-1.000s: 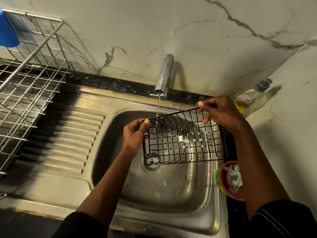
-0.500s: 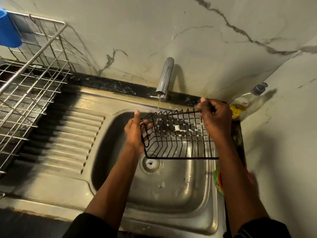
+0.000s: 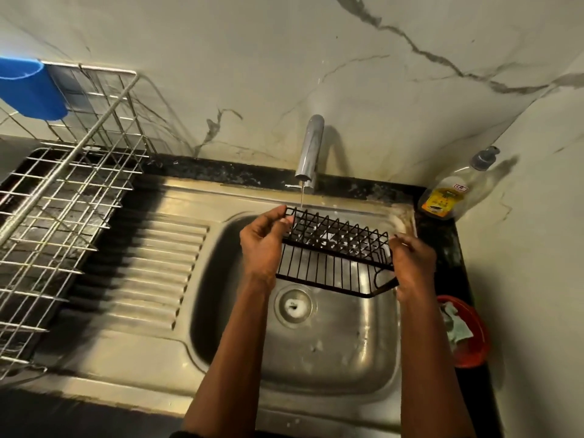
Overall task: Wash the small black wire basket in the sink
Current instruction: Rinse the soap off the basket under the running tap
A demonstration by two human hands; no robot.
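Note:
The small black wire basket (image 3: 335,257) hangs over the steel sink (image 3: 331,358), tipped so its open side faces me. My left hand (image 3: 264,245) pinches its left end, and my right hand (image 3: 412,263) grips its right end. A thin stream of water falls from the chrome tap (image 3: 309,153) onto the basket's far left corner. White foam flecks cling to the wires. The drain (image 3: 295,306) lies below the basket.
A metal dish rack (image 3: 60,216) with a blue cup (image 3: 30,90) stands on the left beside the ribbed drainboard (image 3: 151,273). A soap bottle (image 3: 448,194) sits in the back right corner. A red bowl (image 3: 464,333) with a cloth rests at the sink's right.
The basket has been turned in my hands, from its grid bottom facing me to its side bars hanging down. My right hand dropped from the far rim to the near right end.

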